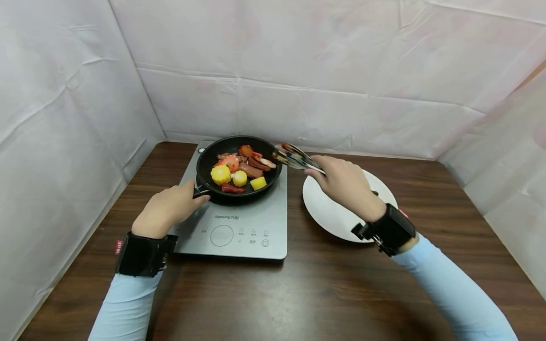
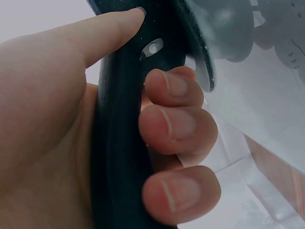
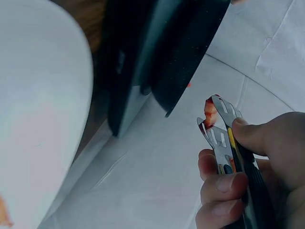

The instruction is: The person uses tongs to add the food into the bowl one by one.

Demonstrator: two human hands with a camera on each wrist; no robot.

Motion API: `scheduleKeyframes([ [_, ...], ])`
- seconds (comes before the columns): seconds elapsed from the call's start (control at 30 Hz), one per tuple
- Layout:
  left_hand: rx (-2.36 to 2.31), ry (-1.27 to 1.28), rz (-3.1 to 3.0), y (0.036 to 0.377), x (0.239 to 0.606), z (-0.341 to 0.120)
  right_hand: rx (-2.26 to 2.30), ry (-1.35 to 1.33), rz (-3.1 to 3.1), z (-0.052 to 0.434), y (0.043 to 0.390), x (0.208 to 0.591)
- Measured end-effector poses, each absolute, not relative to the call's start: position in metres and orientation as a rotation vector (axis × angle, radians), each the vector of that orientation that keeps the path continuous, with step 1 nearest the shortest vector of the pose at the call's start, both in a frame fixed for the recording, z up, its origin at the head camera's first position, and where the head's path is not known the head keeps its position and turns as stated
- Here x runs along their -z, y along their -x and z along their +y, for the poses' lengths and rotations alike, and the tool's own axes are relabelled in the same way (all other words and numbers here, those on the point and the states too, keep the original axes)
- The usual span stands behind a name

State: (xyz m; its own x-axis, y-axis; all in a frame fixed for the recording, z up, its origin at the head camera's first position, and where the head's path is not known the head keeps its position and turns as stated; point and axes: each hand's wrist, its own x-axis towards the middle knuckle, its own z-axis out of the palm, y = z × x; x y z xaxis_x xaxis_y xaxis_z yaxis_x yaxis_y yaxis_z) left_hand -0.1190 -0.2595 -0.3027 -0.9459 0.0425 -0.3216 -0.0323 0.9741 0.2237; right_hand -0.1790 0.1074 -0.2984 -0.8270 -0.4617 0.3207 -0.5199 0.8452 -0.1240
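Observation:
My left hand (image 1: pixel 166 208) grips the black handle (image 2: pixel 119 143) of a frying pan (image 1: pixel 204 177), fingers wrapped round it and thumb along its top. Sausage pieces, corn chunks (image 1: pixel 220 174), a tomato slice (image 1: pixel 230 163) and other bits of food lie in the pan, which is over an induction cooktop (image 1: pixel 260 218). Metal tongs (image 1: pixel 298 158) are in my right hand (image 1: pixel 345 184), thumb on one side and fingers curled round the other. Between the tong tips is a reddish piece of food (image 3: pixel 209 112), at the pan's right rim in the head view.
Right of the cooktop, a white plate (image 1: pixel 324 213) stands partly hidden under my right hand and wrist. An orange bit of food (image 3: pixel 4 212) shows on it in the right wrist view. White sheeting (image 1: pixel 298 109) hangs behind and beside the dark wooden table (image 1: pixel 298 298).

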Motion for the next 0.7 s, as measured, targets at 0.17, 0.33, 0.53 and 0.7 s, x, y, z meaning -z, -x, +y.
scheduleKeyframes([
  [0.17,-0.333,0.003,2.781,0.119,0.303,-0.261,-0.300,-0.800,-2.740,0.075,0.200,0.290],
  [0.33,-0.335,0.006,2.789,0.119,0.302,-0.260,-0.325,-0.834,-2.805,0.052,0.216,0.287],
  [0.53,-0.343,0.010,2.798,0.118,0.302,-0.258,-0.337,-0.827,-2.863,0.030,0.231,0.283],
  [0.7,-0.324,0.011,2.809,0.118,0.302,-0.257,-0.341,-0.851,-2.877,0.015,0.240,0.281],
])
